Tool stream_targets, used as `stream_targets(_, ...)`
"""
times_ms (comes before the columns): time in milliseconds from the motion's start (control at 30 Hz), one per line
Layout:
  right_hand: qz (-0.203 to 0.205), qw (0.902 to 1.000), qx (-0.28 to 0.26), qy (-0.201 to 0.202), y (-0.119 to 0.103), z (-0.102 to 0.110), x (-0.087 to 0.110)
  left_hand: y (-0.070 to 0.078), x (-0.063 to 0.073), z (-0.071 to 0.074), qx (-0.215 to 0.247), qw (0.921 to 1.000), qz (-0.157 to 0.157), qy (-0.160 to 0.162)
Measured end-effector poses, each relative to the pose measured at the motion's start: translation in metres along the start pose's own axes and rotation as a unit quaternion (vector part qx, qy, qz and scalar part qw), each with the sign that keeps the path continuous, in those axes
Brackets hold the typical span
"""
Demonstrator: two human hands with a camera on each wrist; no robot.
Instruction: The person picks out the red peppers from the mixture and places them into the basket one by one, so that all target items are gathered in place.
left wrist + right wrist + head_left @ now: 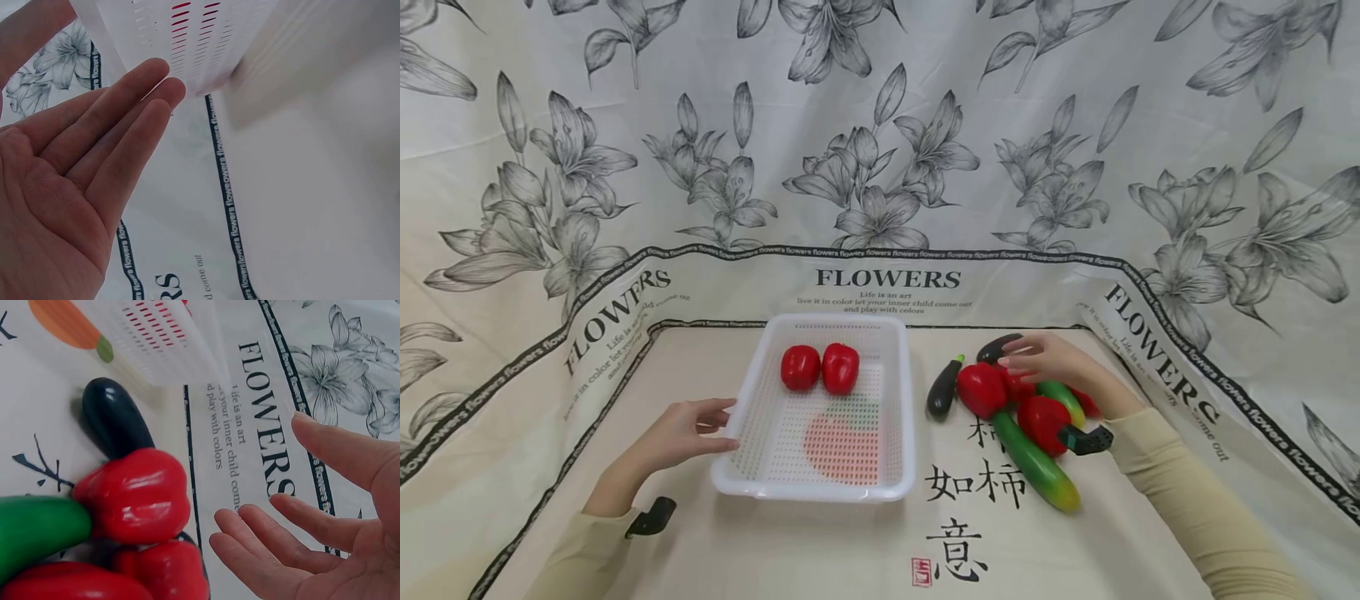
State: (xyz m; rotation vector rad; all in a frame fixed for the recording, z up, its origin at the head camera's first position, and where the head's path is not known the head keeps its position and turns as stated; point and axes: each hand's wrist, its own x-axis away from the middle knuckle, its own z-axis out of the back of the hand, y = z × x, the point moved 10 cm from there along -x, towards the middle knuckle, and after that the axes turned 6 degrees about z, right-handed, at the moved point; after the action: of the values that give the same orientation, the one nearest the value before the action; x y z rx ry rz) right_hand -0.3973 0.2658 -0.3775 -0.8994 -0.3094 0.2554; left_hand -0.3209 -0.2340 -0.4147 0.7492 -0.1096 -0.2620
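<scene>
A white plastic basket [812,490] holds two red bell peppers [801,367] side by side toward its back. At the basket's left wall is my left hand [681,429], its fingers extended at or against the side; the left wrist view shows the palm with nothing gripped. My right hand [1052,358] hovers over a vegetable pile, fingers spread, thumb apart, holding nothing. Beneath and around it lie several red bell peppers [981,390], a green zucchini-like vegetable [1037,467] with a yellowish end, and two dark eggplants [943,392]. The hand partly covers the farther eggplant [992,348].
A pale tablecloth [820,550] with black characters covers the table. Flower-printed fabric [880,192] rises behind and along both sides. A second green vegetable [1063,396] lies among the peppers at the pile's right.
</scene>
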Motion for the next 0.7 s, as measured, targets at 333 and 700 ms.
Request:
stream_targets(333, -0.017, 0.9995, -0.027, -0.006, 0.033, 0.008, 0.016, 0.0, 0.003, 0.0, -0.002, 1.0, 0.004, 0.002)
stream_targets(700, -0.03, 0.999, -0.032, 0.009, 0.056, 0.019, 0.038, 0.002, 0.002, 0.002, -0.006, 1.0, 0.005, 0.002)
